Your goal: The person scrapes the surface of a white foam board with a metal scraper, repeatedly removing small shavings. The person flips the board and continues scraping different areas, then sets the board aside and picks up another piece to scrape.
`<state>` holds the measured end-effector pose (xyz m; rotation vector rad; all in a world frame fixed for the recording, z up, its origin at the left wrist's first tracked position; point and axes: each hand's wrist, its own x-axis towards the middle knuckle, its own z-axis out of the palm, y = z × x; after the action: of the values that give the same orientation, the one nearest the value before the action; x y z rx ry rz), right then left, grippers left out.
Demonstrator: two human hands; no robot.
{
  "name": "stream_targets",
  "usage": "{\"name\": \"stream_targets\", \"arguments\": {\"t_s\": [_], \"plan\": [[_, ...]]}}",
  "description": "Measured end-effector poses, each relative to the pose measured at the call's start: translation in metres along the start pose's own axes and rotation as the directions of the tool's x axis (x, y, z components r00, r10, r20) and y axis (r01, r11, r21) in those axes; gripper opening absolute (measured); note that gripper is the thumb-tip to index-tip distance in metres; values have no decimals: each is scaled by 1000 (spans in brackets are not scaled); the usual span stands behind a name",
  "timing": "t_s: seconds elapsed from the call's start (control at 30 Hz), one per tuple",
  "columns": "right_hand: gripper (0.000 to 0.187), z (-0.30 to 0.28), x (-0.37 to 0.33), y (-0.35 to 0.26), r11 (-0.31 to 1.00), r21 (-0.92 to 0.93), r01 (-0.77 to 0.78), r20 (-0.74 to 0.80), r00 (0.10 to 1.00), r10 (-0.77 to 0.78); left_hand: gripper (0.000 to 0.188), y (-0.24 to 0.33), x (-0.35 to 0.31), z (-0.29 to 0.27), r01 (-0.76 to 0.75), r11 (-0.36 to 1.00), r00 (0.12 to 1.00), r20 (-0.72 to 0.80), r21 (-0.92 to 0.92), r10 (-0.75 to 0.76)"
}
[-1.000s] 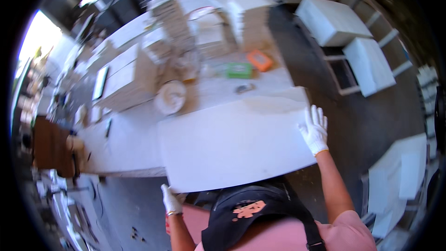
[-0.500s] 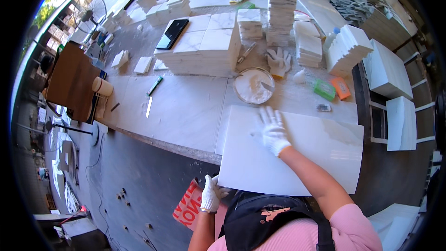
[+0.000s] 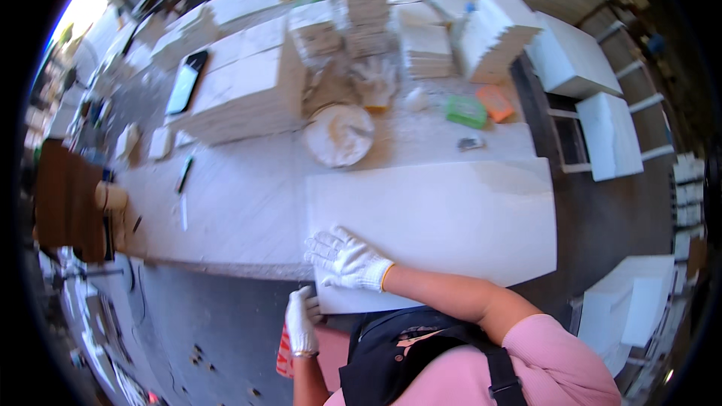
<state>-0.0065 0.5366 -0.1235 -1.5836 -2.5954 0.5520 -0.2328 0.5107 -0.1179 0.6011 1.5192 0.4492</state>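
Note:
A large white rectangular slab (image 3: pixel 451 218) lies on the pale workbench (image 3: pixel 226 210), its near edge overhanging the bench front. My right hand (image 3: pixel 344 259), in a white knit glove, rests flat on the slab's near left corner with fingers spread. My left hand (image 3: pixel 301 322), also gloved, is below the bench edge and grips that same corner from underneath. A black bag strap crosses my pink shirt at the bottom of the view.
Behind the slab sit a round white disc (image 3: pixel 338 134), a spare glove (image 3: pixel 376 83), a green block (image 3: pixel 466 111) and an orange one (image 3: pixel 496 101). Tile stacks (image 3: pixel 365 0) and a phone (image 3: pixel 184 83) stand further back. White blocks (image 3: pixel 609 135) line the right; a brown board (image 3: pixel 64 203) stands left.
My right hand has slid from the slab's right end across to its near left corner. My left hand has risen from my side to that corner.

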Motion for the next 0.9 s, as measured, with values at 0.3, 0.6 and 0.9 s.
{"name": "stream_targets", "arguments": {"t_s": [0.3, 0.6, 0.9], "plan": [[71, -13, -171, 157, 748, 64, -661, -388, 674, 628, 41, 64, 23, 75, -709, 273, 498, 187, 650, 847], [71, -33, -357, 223, 271, 189, -944, -458, 159, 874, 61, 86, 80, 169, -385, -320, 453, 480, 865, 751], [72, -15, -314, 183, 413, 146, -899, -434, 317, 843, 60, 86, 72, 177, -423, -313, 452, 497, 851, 741]]}}
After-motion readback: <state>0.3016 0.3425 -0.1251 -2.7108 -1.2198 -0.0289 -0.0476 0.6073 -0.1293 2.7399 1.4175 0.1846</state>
